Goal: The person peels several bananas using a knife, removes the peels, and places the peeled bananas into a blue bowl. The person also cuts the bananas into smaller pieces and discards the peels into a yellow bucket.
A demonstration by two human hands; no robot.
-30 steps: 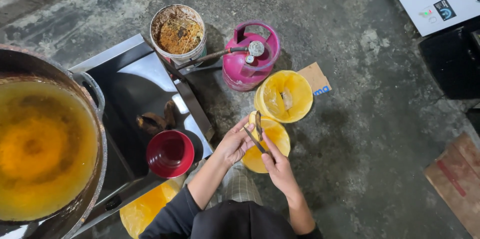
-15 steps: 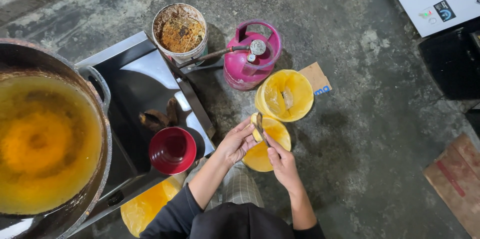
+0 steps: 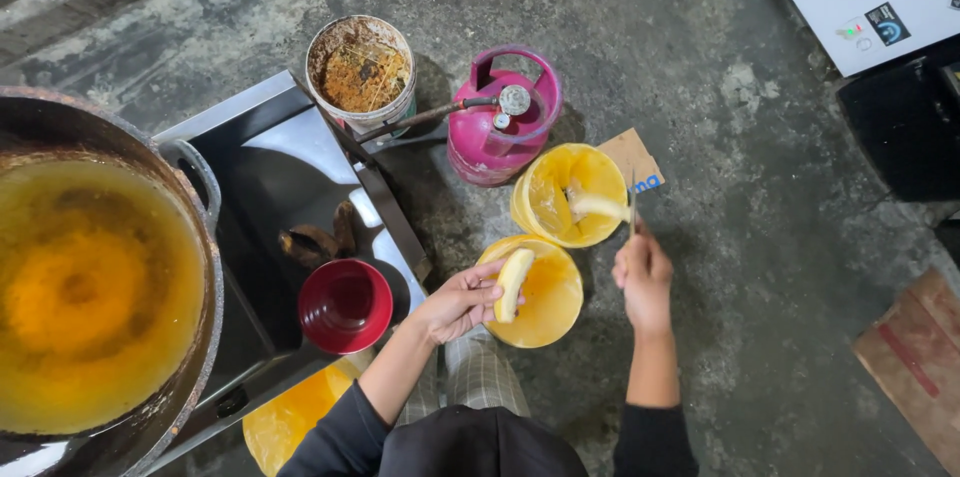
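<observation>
Right hand [image 3: 643, 275] swung its knife-gripped slice [image 3: 598, 205] over far yellow bucket [image 3: 540, 199]; left hand [image 3: 455, 302] grips banana [image 3: 513, 283].

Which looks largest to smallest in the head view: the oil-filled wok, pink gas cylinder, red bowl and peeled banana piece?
1. Large oil-filled metal wok
2. Pink gas cylinder
3. Round red bowl, nearly the cylinder's size, so that ranking is unsure
4. Pale peeled banana piece in the left hand

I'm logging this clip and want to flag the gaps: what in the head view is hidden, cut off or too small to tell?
- Right hand: a thin tool pokes up, too small to identify.
- Pale piece over the far yellow bowl: blurred, kind unclear.
- Oil pan: cut off by the left edge.
- Lowest yellow bowl: partly hidden under the metal stand and the left hand's sleeve.
</observation>
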